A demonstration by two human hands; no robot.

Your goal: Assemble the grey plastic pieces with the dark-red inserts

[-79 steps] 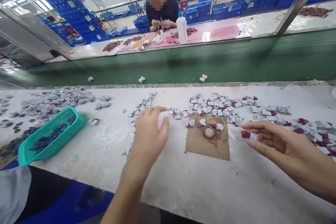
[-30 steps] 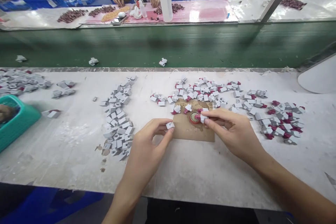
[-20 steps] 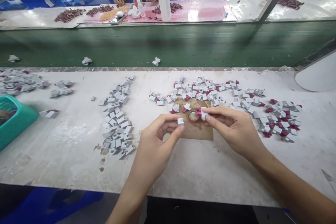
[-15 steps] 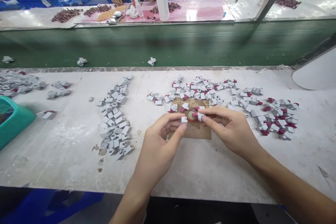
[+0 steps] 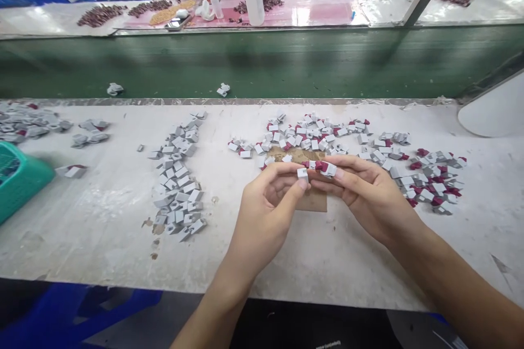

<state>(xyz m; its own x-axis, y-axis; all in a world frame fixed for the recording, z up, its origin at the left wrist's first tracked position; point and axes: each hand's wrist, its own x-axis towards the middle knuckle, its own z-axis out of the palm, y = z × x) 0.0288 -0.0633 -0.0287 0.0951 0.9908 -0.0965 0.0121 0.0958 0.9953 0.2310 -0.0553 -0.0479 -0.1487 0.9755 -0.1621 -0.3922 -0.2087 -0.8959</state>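
Pinching left hand [image 5: 264,215]: is holding small boxy grey plastic block [image 5: 302,174], centre frame.
Right hand [image 5: 368,188]: is pinching angular maroon-and-grey plastic piece [image 5: 325,167] by grey end [image 5: 329,170], seemingly leaving maroon free.

Dark letters [image 5: 245,24] on the glossy pink flat mat [image 5: 305,8] and white print [image 5: 328,344] on black fabric [image 5: 303,322] are illegible.
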